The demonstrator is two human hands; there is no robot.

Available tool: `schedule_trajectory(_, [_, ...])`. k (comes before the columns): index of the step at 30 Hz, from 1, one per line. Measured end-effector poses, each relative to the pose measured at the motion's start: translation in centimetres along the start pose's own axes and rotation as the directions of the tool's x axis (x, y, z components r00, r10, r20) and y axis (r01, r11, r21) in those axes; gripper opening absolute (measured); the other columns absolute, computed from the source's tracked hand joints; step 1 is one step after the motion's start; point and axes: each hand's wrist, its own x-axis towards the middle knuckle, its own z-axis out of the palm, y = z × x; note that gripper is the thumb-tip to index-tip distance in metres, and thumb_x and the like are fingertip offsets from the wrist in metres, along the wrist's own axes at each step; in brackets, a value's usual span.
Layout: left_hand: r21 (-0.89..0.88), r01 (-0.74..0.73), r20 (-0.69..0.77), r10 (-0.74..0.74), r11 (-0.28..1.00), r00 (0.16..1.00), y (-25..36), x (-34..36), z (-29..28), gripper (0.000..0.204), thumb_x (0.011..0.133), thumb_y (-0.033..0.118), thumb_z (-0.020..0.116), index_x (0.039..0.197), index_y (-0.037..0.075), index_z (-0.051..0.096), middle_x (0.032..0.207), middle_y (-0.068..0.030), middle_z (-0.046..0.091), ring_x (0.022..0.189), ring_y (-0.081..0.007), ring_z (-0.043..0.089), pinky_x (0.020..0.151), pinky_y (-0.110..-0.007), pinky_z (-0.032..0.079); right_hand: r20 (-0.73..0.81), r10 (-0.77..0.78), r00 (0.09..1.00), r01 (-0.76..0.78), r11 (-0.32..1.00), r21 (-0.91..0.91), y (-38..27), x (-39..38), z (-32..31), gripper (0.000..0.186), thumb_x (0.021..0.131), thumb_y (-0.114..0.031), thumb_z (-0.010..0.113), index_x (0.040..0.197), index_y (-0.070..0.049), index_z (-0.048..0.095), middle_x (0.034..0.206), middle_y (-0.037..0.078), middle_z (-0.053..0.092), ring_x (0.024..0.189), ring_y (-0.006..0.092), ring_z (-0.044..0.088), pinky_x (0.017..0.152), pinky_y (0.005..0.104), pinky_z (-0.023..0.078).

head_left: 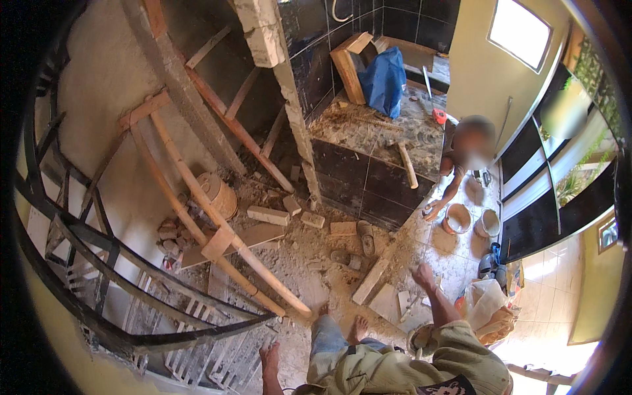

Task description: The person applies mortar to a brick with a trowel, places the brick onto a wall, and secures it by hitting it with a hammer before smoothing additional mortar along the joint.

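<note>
My left hand [269,356] hangs low at my left side, fingers loosely apart and holding nothing that I can see. Beside it runs the dark curved stair railing [191,334], near the foot of a wooden ladder [227,243]. My right arm reaches forward over the dusty floor, its hand [423,275] closed with nothing visible in it. Near that hand are a long pale block [371,280] and a flat tile piece [385,302]. Farther on, a co-worker crouches with a bare hand [432,209] stretched out beside the tiled ledge.
A hammer [408,164], red tape measure [439,116] and blue bag [385,82] rest on the rubble-strewn black-tiled ledge. Two buckets, one orange [456,219] and one pale [487,224], stand by the co-worker. Broken blocks [268,215] and slippers [365,237] litter the floor.
</note>
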Motion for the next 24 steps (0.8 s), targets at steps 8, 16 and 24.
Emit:
schedule_trajectory(8, [-0.062,0.007,0.13,0.001,0.998,0.992,2.4,10.5,3.1,0.058,0.086,0.021,0.067,0.135,-0.003,0.047,0.096,-0.0043,0.063,0.087,-0.0124,0.057,0.076,-0.028,0.046,-0.375,0.025,0.927,-0.001,0.998,0.063,-10.2,15.4,-10.3,0.043,0.087,-0.031,0.06,0.113,0.002,0.05,0.096,0.028,0.06,0.09,0.0464,0.06,0.074,0.0523,0.049])
schedule_trajectory(16, [0.15,-0.095,0.194,0.065,0.984,0.979,13.5,20.1,3.9,0.063,0.089,0.026,0.063,0.137,-0.007,0.04,0.113,-0.0168,0.061,0.099,-0.0244,0.06,0.083,-0.035,0.048,-0.359,0.144,0.922,-0.178,0.982,-0.064,-14.4,28.1,-11.3,0.046,0.083,-0.03,0.065,0.11,0.001,0.045,0.106,0.027,0.055,0.101,0.0454,0.056,0.08,0.0527,0.048])
schedule_trajectory(24, [0.324,-0.164,0.199,0.103,0.932,0.975,18.2,27.9,-0.6,0.063,0.083,0.02,0.069,0.129,-0.016,0.044,0.105,-0.0175,0.064,0.095,-0.0229,0.059,0.085,-0.032,0.047,-0.247,0.305,0.92,-0.29,0.952,0.097,-17.4,31.4,-10.2,0.035,0.081,-0.017,0.059,0.106,0.001,0.042,0.083,0.03,0.063,0.086,0.0447,0.064,0.074,0.0523,0.049])
